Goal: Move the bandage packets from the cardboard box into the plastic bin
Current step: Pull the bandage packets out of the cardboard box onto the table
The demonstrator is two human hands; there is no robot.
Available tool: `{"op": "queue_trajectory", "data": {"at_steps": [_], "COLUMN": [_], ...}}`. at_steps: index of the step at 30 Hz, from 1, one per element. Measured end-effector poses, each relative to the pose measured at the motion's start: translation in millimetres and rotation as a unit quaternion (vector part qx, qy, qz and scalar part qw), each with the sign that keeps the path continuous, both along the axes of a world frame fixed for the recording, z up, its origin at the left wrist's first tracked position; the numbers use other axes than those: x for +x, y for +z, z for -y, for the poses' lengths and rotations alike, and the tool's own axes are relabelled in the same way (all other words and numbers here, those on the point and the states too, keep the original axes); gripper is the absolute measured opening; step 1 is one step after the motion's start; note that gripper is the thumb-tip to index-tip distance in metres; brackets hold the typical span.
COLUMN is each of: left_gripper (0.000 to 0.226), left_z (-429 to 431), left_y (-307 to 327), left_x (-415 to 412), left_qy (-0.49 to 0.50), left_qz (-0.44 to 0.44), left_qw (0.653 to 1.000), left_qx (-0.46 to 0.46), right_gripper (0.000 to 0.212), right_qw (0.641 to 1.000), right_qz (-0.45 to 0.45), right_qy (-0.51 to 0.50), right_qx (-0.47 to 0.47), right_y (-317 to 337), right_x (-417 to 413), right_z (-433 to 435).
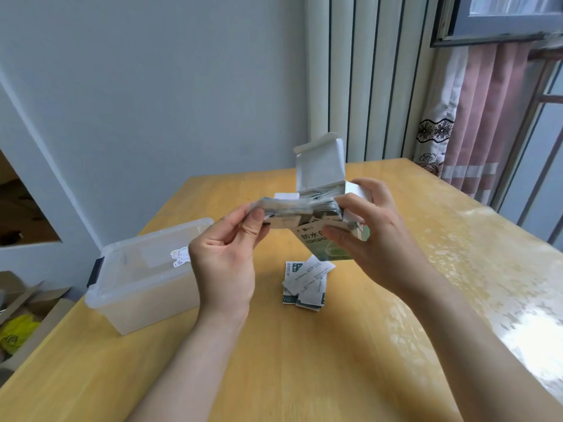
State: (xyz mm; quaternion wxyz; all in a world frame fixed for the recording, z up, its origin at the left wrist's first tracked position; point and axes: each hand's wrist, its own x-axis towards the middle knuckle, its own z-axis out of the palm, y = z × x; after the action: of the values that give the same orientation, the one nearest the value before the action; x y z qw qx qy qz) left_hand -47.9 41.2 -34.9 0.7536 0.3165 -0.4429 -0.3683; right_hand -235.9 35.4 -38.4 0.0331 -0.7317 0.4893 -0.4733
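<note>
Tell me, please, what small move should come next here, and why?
Probably draw the bunch of packets free with the left hand and carry it to the plastic bin: the right hand holds the open cardboard box, and the bunch is pinched at its mouth.

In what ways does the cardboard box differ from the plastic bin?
The cardboard box is opaque and printed; the plastic bin is translucent. The right hand holds the box up, flap open; the bin stands on the table. The bin looks larger. Both are rectangular.

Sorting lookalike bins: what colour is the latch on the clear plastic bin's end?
Black latch on the translucent plastic bin; head view.
</note>
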Motion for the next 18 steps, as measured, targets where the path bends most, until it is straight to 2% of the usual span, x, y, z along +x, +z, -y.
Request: {"op": "queue_trajectory", "data": {"at_steps": [2,4,7,10,11,13,16,18], "left_gripper": [0.014,0.020,0.026,0.038,0.041,0.040,0.028,0.024], "left_z": [3.2,6.6,8.4,7.9,7.1,7.0,5.1,3.6], "left_y": [2.0,-0.4,-8.7,-19.5,-22.1,-24.0,-18.9,-15.7], "left_x": [5.7,11.4,11.3,5.8,4.8,4.0,4.7,3.8], "left_qy": [0.024,0.056,0.064,0.001,-0.012,0.009,0.091,0.094], "left_qz": [-0.012,0.033,0.209,0.418,0.457,0.460,0.386,0.379], "left_qw": [0.999,0.997,0.974,0.908,0.889,0.888,0.911,0.909], "left_qx": [-0.018,-0.045,-0.064,-0.007,0.010,-0.011,-0.111,-0.142], "right_gripper": [0.024,0.023,0.024,0.025,0.025,0.026,0.023,0.027], "right_qw": [0.999,0.995,0.986,0.982,0.983,0.986,0.991,0.991], "right_qz": [-0.005,-0.006,-0.002,-0.006,-0.012,-0.027,-0.053,-0.073], "right_qy": [-0.039,-0.088,-0.146,-0.159,-0.156,-0.138,-0.091,-0.062], "right_qx": [-0.012,-0.037,-0.079,-0.101,-0.099,-0.091,-0.089,-0.089], "right_y": [-1.0,-1.7,-1.1,-0.6,-1.1,-3.1,-5.5,-6.1], "right_x": [-6.6,-14.5,-22.3,-20.9,-18.1,-10.3,6.1,16.7], "right_z": [2.4,5.4,7.8,7.6,7.2,5.7,2.1,-0.3]}}
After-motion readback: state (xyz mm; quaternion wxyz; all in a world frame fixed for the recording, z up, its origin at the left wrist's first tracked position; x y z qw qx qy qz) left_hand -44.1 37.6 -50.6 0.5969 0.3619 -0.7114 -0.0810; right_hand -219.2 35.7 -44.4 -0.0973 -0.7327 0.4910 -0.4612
